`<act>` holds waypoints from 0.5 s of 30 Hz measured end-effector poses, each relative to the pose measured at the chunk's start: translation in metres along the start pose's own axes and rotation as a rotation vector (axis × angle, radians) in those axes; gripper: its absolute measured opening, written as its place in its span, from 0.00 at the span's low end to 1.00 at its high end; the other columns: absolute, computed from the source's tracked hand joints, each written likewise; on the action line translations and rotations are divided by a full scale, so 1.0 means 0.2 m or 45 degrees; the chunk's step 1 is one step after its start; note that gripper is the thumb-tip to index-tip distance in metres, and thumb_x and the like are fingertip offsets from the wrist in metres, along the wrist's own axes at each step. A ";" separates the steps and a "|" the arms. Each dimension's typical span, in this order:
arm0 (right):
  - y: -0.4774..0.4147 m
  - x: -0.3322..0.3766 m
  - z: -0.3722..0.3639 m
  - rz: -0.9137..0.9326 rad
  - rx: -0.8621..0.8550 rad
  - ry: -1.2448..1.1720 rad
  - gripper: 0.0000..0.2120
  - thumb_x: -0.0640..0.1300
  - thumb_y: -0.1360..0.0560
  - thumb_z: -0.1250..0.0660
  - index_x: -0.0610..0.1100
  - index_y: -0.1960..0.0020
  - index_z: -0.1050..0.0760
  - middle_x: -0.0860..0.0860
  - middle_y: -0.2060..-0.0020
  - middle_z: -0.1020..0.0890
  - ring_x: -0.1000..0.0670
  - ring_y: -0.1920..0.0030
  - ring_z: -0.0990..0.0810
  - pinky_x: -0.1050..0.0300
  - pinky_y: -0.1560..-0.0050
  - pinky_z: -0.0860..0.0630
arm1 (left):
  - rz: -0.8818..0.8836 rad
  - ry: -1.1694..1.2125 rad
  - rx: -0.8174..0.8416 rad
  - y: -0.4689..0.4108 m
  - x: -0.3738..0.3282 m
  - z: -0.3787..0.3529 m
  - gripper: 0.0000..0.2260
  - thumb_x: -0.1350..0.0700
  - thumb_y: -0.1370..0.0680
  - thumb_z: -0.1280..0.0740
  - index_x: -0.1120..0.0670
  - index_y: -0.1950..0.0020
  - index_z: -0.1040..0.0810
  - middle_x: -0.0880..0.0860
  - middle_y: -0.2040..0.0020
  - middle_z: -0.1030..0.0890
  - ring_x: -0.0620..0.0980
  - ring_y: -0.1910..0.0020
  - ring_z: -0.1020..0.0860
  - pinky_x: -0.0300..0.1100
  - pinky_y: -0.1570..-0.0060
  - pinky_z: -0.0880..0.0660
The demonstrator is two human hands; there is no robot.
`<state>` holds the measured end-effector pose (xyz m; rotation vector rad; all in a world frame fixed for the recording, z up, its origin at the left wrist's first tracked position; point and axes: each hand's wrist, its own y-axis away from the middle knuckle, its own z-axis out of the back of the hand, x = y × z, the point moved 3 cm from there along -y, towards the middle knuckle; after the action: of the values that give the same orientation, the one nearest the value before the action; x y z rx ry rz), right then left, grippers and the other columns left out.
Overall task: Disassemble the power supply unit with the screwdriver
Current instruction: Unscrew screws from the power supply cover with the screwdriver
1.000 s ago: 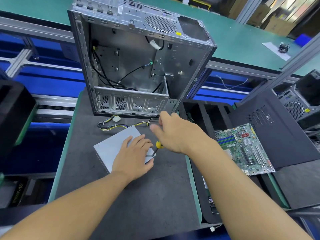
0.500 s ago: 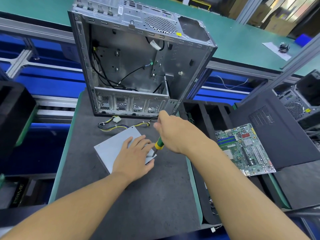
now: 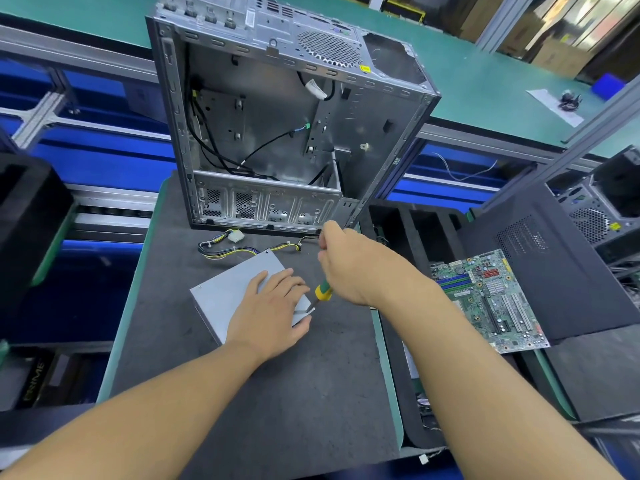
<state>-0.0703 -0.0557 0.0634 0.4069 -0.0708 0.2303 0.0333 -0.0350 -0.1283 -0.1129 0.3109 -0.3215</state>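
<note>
A grey metal power supply unit (image 3: 225,292) lies flat on the dark mat, its bundle of yellow and black cables (image 3: 235,251) trailing toward the case. My left hand (image 3: 273,310) rests palm-down on its right half, fingers spread. My right hand (image 3: 360,265) grips a screwdriver (image 3: 322,292) with a green and yellow handle. The shaft slants down-left to the unit's near right corner, beside my left thumb. The tip is partly hidden by my fingers.
An opened silver computer case (image 3: 277,133) stands upright just behind the unit. A green motherboard (image 3: 491,299) lies on a black panel (image 3: 561,271) to the right. Black foam trays (image 3: 408,230) sit between them. Conveyor rails run left, with a black foam block (image 3: 27,216).
My right hand has lifted slightly, showing more of the screwdriver's green and yellow handle. The left hand and the unit have stayed put.
</note>
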 end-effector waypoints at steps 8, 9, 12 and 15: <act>-0.01 0.01 0.00 -0.089 0.030 0.002 0.14 0.54 0.19 0.45 0.46 0.40 0.37 0.47 0.47 0.34 0.40 0.49 0.27 0.46 0.51 0.29 | -0.015 -0.007 0.015 0.00 -0.01 0.00 0.22 0.39 0.25 0.41 0.48 0.36 0.23 0.43 0.34 0.24 0.46 0.27 0.33 0.54 0.28 0.39; -0.01 0.00 0.00 -0.111 0.002 -0.007 0.14 0.55 0.18 0.47 0.45 0.42 0.37 0.47 0.49 0.32 0.39 0.51 0.26 0.47 0.53 0.30 | -0.006 0.008 0.026 0.00 0.00 0.00 0.22 0.38 0.24 0.43 0.46 0.35 0.24 0.42 0.33 0.26 0.45 0.26 0.35 0.53 0.27 0.42; -0.02 0.00 0.00 -0.040 -0.009 -0.023 0.07 0.49 0.17 0.47 0.45 0.45 0.38 0.45 0.49 0.28 0.40 0.53 0.25 0.47 0.54 0.28 | -0.001 0.016 0.014 0.00 0.00 0.00 0.23 0.38 0.24 0.45 0.45 0.34 0.25 0.41 0.32 0.27 0.45 0.25 0.37 0.51 0.27 0.46; -0.03 0.00 0.01 0.024 0.109 -0.083 0.09 0.43 0.21 0.42 0.48 0.42 0.37 0.49 0.47 0.34 0.47 0.56 0.28 0.51 0.59 0.32 | -0.013 0.016 -0.039 0.00 0.00 0.00 0.20 0.39 0.25 0.38 0.48 0.39 0.22 0.43 0.36 0.23 0.47 0.28 0.32 0.54 0.29 0.38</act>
<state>-0.0695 -0.0616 0.0630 0.4995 -0.1295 0.2391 0.0328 -0.0350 -0.1273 -0.1426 0.3276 -0.3276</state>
